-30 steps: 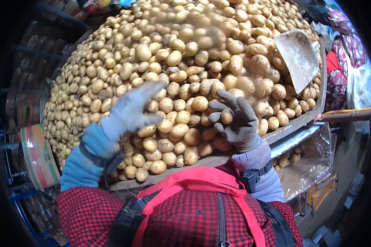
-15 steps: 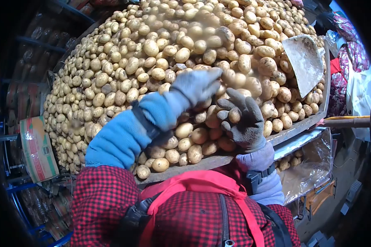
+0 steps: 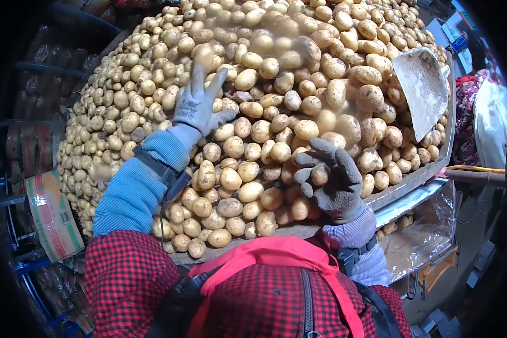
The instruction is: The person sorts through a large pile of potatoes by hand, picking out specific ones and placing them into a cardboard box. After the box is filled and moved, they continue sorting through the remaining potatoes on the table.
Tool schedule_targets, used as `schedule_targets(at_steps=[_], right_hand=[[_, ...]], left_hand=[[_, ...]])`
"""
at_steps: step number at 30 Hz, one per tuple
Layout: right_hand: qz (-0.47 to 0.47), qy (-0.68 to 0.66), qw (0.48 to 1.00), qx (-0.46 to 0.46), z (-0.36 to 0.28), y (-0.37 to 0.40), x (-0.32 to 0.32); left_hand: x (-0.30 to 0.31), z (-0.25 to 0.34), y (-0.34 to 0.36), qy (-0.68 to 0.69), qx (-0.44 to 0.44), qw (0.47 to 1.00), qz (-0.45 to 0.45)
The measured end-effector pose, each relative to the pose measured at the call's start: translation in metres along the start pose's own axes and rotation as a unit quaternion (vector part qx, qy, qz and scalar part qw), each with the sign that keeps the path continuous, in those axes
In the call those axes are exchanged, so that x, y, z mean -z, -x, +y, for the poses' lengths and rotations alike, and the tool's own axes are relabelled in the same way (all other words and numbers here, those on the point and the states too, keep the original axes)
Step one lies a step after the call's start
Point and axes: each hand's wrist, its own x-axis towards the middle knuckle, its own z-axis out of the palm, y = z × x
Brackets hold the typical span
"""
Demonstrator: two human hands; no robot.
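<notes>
A large heap of potatoes fills the wooden-edged bin in front of me. My left hand, in a light grey glove, lies over the heap's middle left with its fingers spread, the tips touching potatoes. Near the front edge, my right hand, in a dark grey glove, is turned palm up. Its fingers curl around a small potato, which rests in the palm.
A white scoop lies on the heap at the right. The bin's rim runs along the front right. At the left stands a cardboard box. Clear plastic sheeting hangs below the rim.
My left hand has moved left and away from my right hand, and its fingers have spread. My right hand stays almost in place with the small potato.
</notes>
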Motion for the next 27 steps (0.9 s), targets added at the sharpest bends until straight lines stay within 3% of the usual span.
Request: schedule_targets(at_steps=[1, 3, 5, 6, 11, 13, 14, 15, 17, 19, 20, 21, 23, 25, 27], right_hand=[[-0.011, 0.011, 1.0, 0.016, 0.001, -0.001, 0.0], [0.0, 0.047, 0.999, 0.027, -0.001, 0.0, -0.006], [0.028, 0.148, 0.989, 0.014, -0.001, 0.0, -0.007], [0.01, 0.054, 0.998, 0.018, 0.001, -0.001, -0.006], [0.029, 0.125, 0.991, 0.031, -0.001, -0.002, -0.011], [0.033, 0.162, 0.985, 0.044, 0.001, -0.002, -0.011], [0.04, 0.151, 0.987, 0.028, 0.001, -0.001, -0.011], [0.045, 0.143, 0.989, 0.013, -0.001, 0.0, -0.01], [0.027, 0.188, 0.982, 0.014, -0.003, -0.001, -0.01], [0.024, 0.175, 0.984, 0.013, -0.006, -0.001, -0.01], [0.019, 0.154, 0.988, 0.017, -0.005, -0.001, -0.009], [0.013, 0.131, 0.991, 0.023, -0.004, -0.002, -0.01], [0.025, 0.112, 0.993, -0.007, -0.006, 0.001, -0.013], [0.03, 0.125, 0.992, -0.002, -0.006, 0.0, -0.014], [0.007, 0.118, 0.993, 0.003, -0.006, -0.001, -0.013]], left_hand=[[-0.002, -0.007, -0.008, 0.003, -0.002, 1.0, -0.002], [-0.001, -0.015, -0.017, -0.079, -0.145, 0.986, -0.029], [0.004, -0.021, -0.022, -0.102, -0.179, 0.977, -0.049], [0.003, -0.024, -0.024, -0.109, -0.196, 0.973, -0.053], [0.004, -0.034, -0.04, -0.105, -0.258, 0.959, -0.058], [-0.001, -0.036, -0.058, -0.017, -0.277, 0.96, 0.04], [0.0, -0.023, -0.073, 0.022, -0.232, 0.968, 0.09], [0.009, -0.004, -0.087, 0.029, -0.165, 0.984, 0.053], [-0.005, -0.004, -0.135, 0.037, -0.225, 0.962, 0.151], [0.01, -0.001, -0.163, 0.043, -0.261, 0.963, 0.054], [0.013, 0.009, -0.167, 0.037, -0.232, 0.969, 0.075], [0.025, 0.018, -0.164, 0.046, -0.174, 0.983, 0.044], [0.022, 0.011, -0.158, 0.0, -0.149, 0.985, 0.088], [0.02, -0.014, -0.147, -0.008, -0.177, 0.956, 0.233], [0.032, -0.034, -0.111, 0.018, -0.13, 0.97, 0.202]])
